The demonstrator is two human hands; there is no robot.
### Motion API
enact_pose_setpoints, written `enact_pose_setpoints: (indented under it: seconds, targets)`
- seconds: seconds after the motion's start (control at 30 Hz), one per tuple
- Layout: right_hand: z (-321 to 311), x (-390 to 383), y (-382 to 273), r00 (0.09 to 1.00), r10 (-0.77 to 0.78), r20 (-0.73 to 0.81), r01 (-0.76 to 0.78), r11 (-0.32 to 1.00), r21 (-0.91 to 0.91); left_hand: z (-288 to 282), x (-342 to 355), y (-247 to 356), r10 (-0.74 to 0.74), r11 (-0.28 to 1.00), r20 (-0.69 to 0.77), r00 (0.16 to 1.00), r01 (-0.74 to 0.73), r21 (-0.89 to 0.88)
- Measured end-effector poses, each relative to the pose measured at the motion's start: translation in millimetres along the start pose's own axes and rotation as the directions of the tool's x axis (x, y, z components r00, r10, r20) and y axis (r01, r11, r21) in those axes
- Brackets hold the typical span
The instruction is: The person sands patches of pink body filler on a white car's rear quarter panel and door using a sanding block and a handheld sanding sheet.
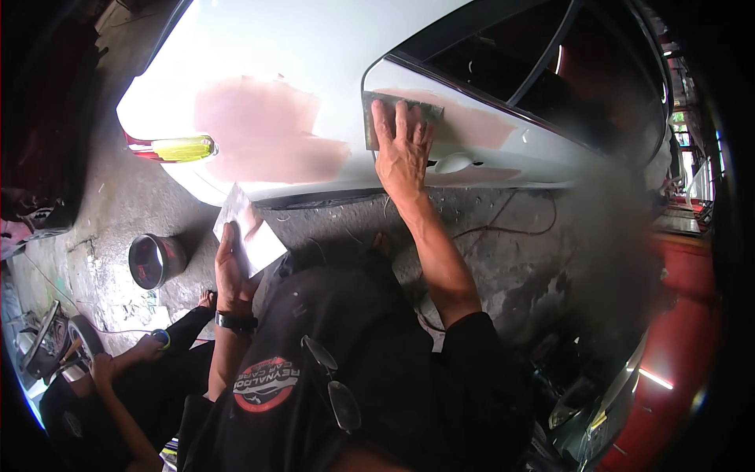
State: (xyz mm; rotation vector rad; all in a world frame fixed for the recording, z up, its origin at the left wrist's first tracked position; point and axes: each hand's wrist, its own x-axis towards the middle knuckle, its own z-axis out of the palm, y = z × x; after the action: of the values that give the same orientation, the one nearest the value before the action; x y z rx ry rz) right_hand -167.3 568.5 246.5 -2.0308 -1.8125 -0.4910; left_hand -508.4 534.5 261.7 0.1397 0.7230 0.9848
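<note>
My right hand [403,149] reaches up to the side of a white car [330,39]. Its fingers press a dark, flat rectangular sheet [371,130] against the bodywork, at the seam beside the rear door; the thumb is hidden. Pinkish filler patches [259,130] cover the panel to the left, and another patch [480,126] spreads over the door above its handle [454,163]. Lower down and to the left, my left hand [230,271] grips a pale, shiny flat plate [255,236] with a pinkish tint on it, held apart from the car.
A dark bucket [156,261] stands on the stained concrete floor. At lower left, a co-worker's arm [126,362] reaches near a small wheel [85,338]. A thin cable [503,228] lies below the car. Something red and large [680,315] stands at the right.
</note>
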Motion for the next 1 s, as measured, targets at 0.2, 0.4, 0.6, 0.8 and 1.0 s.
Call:
enact_pose_setpoints:
  seconds: [0.2,0.4,0.6,0.8,1.0]
  targets:
    - [-17.6,-33.6,0.0,0.99,-0.015,0.139,0.014,1.0,0.008,7.8,4.9,1.0,-0.008,1.0,0.016,1.0,0.008,-0.015]
    - [-38.3,-26.7,13.5,0.996,0.04,0.083,-0.043,0.999,0.029,-1.4,5.8,-0.2,-0.013,1.0,0.032,0.999,0.014,-0.02]
    - [-27.1,14.1,20.6,0.999,0.014,-0.043,-0.013,1.0,0.009,-1.8,5.8,-1.8,-0.025,0.999,0.047,0.999,0.027,-0.034]
    - [-8.5,-8.8,12.0,0.997,-0.053,0.057,0.05,0.997,0.062,-0.6,3.8,-0.1,-0.005,1.0,0.012,1.0,0.005,-0.017]
    - [1.9,-56.7,3.9,0.991,-0.073,0.112,0.066,0.996,0.066,2.1,6.5,2.2,-0.015,0.999,0.029,0.999,0.016,-0.038]
